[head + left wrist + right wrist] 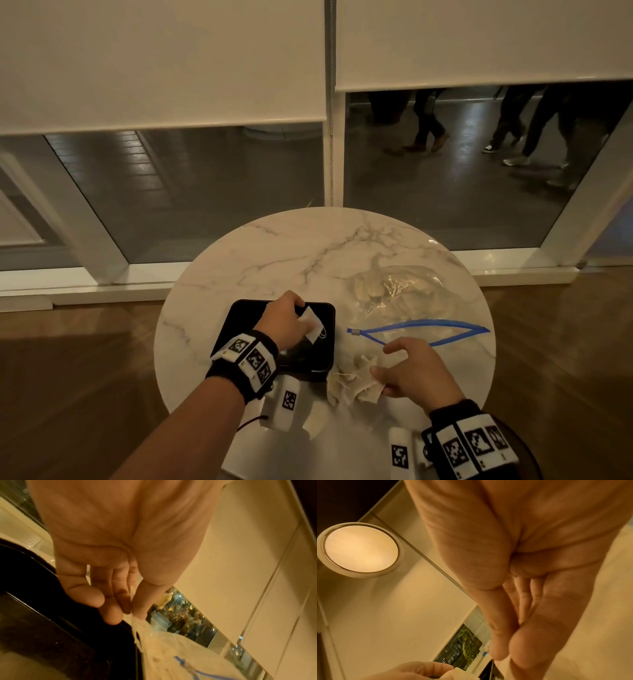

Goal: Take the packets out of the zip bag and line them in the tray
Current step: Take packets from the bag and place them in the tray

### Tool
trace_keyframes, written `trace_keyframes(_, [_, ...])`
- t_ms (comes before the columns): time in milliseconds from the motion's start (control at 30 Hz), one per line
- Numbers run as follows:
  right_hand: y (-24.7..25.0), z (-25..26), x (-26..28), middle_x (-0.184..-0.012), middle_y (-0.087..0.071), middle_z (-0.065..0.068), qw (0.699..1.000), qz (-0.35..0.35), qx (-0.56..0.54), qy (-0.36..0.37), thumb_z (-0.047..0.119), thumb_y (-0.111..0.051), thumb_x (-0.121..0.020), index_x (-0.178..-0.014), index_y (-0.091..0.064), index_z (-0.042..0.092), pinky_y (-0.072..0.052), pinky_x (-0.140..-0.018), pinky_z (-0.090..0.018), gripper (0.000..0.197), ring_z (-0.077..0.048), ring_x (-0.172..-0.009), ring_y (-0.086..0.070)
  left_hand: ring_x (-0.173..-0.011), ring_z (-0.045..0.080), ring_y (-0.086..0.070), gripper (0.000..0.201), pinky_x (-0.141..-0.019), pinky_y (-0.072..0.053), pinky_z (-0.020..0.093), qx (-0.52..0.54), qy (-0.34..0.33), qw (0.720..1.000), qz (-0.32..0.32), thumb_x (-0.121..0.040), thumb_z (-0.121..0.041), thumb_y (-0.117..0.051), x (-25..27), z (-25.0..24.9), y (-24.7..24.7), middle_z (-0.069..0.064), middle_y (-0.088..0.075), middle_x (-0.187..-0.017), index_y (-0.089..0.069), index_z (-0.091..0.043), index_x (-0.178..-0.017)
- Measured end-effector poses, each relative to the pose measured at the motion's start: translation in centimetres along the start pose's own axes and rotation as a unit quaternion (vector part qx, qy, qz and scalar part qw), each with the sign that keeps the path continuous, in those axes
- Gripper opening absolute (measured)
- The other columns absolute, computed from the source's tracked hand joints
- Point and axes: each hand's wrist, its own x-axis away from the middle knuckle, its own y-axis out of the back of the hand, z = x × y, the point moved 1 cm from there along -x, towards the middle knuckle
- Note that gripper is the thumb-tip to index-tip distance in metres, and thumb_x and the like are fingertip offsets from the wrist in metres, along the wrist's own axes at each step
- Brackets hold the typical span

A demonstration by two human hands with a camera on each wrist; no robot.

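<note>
My left hand (301, 320) hovers over the black tray (239, 325) and pinches a small white packet (313, 325) between thumb and fingers. The left wrist view shows that pinch (132, 612) on the packet's thin edge (135, 623). To the tray's right, my right hand (383, 359) lies with straight fingers on a loose pile of pale packets (352, 383). In the right wrist view nothing shows between the thumb and fingers of that hand (506, 651). The clear zip bag (394, 287), its blue zip (421, 323) gaping, lies at the far right with more packets inside.
Everything sits on a small round marble table (291, 246) above a wood floor. Another pale packet (313, 423) lies near the front edge. Behind the table is a glass wall with half-lowered blinds (164, 61); people's legs (428, 120) pass outside.
</note>
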Motion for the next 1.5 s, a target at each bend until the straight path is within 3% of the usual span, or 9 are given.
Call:
trace_keyframes(233, [0.9, 1.0, 0.1, -0.077, -0.072, -0.016, 0.996, -0.018, 0.069, 0.060, 0.003, -0.079, -0.080, -0.103, -0.066, 0.011, -0.056, -0.053, -0.024, 0.028, -0.017, -0.056, -0.071, -0.067, 0.021, -0.062, 0.017, -0.057, -0.049, 0.029, 0.130, -0.097, 0.985, -0.062, -0.099, -0.019, -0.058, 4.5, 1.0, 0.3, 0.005, -0.067, -0.088, -0.057, -0.036, -0.103])
trace_keyframes(367, [0.1, 0.6, -0.1, -0.074, -0.074, -0.008, 0.989, 0.007, 0.124, 0.086, 0.000, -0.072, -0.085, -0.103, -0.068, 0.015, -0.062, -0.069, -0.033, 0.024, -0.021, -0.067, -0.073, -0.076, 0.031, -0.066, 0.013, -0.067, -0.057, 0.038, 0.127, -0.070, 0.988, -0.044, -0.099, -0.022, -0.059, 5.4, 3.0, -0.7, 0.005, -0.070, -0.093, -0.063, -0.033, -0.094])
trace_keyframes(467, [-0.5, 0.3, -0.2, -0.078, -0.073, -0.006, 0.983, 0.010, 0.149, 0.105, -0.002, -0.067, -0.087, -0.106, -0.068, 0.019, -0.059, -0.068, -0.026, 0.029, -0.016, -0.069, -0.071, -0.091, 0.030, -0.068, 0.012, -0.078, -0.058, 0.040, 0.148, -0.060, 0.987, -0.031, -0.099, -0.021, -0.061, 5.7, 3.5, -1.4, 0.001, -0.070, -0.096, -0.066, -0.031, -0.094])
trace_keyframes(700, [-0.5, 1.1, 0.0, -0.087, -0.069, 0.004, 0.968, -0.012, 0.182, 0.172, 0.005, -0.066, -0.090, -0.104, -0.068, 0.028, -0.042, -0.062, -0.012, 0.028, -0.004, -0.080, -0.064, -0.086, 0.031, -0.069, 0.014, -0.078, -0.059, 0.045, 0.183, -0.072, 0.979, -0.057, -0.098, -0.019, -0.062, 6.6, 3.2, -1.8, 0.002, -0.070, -0.094, -0.066, -0.032, -0.095])
trace_keyframes(933, [-0.6, 3.1, 1.0, -0.083, -0.074, 0.004, 0.969, -0.004, 0.061, 0.238, 0.001, -0.068, -0.088, -0.096, -0.072, 0.028, -0.049, -0.067, -0.015, 0.028, -0.003, -0.080, -0.070, -0.086, 0.009, -0.067, 0.015, -0.082, -0.057, 0.029, 0.213, -0.119, 0.965, -0.092, -0.100, -0.025, -0.059, 7.7, 2.7, -1.5, -0.008, -0.071, -0.093, -0.071, -0.033, -0.097])
trace_keyframes(1067, [-2.3, 4.8, 1.9, -0.075, -0.074, 0.005, 0.963, 0.064, 0.018, 0.262, -0.001, -0.069, -0.088, -0.101, -0.071, 0.024, -0.054, -0.068, -0.018, 0.028, -0.006, -0.075, -0.071, -0.093, 0.018, -0.068, 0.021, -0.087, -0.055, 0.039, 0.297, -0.147, 0.942, -0.057, -0.099, -0.041, -0.059, 8.6, 1.5, -1.5, 0.003, -0.071, -0.097, -0.074, -0.027, -0.100])
trace_keyframes(1167, [-3.8, 5.7, 1.8, -0.080, -0.076, 0.001, 0.951, 0.110, 0.032, 0.287, 0.001, -0.068, -0.089, -0.108, -0.069, 0.024, -0.052, -0.071, -0.019, 0.030, -0.007, -0.079, -0.071, -0.091, 0.014, -0.070, 0.014, -0.083, -0.058, 0.033, 0.289, -0.168, 0.942, -0.037, -0.097, -0.038, -0.065, 8.8, 1.0, -1.7, -0.002, -0.073, -0.096, -0.075, -0.030, -0.102])
trace_keyframes(1400, [-6.0, 5.3, 1.1, -0.091, -0.076, 0.005, 0.961, 0.090, -0.012, 0.260, 0.021, -0.076, -0.087, -0.108, -0.070, 0.024, -0.057, -0.080, -0.025, 0.022, -0.007, -0.088, -0.071, -0.074, 0.007, -0.065, 0.009, -0.064, -0.049, 0.022, 0.377, -0.131, 0.906, -0.141, -0.097, -0.025, -0.066, 8.6, 2.2, -0.8, -0.003, -0.074, -0.085, -0.075, -0.025, -0.099])
trace_keyframes(1500, [-6.7, 5.1, 1.2, -0.085, -0.077, 0.005, 0.963, 0.108, -0.025, 0.247, 0.018, -0.075, -0.088, -0.096, -0.075, 0.020, -0.054, -0.072, -0.024, 0.009, -0.007, -0.082, -0.072, -0.078, 0.017, -0.067, 0.012, -0.069, -0.054, 0.037, 0.442, -0.094, 0.876, -0.165, -0.096, -0.028, -0.067, 8.7, 2.3, -0.5, 0.004, -0.076, -0.090, -0.076, -0.022, -0.101])
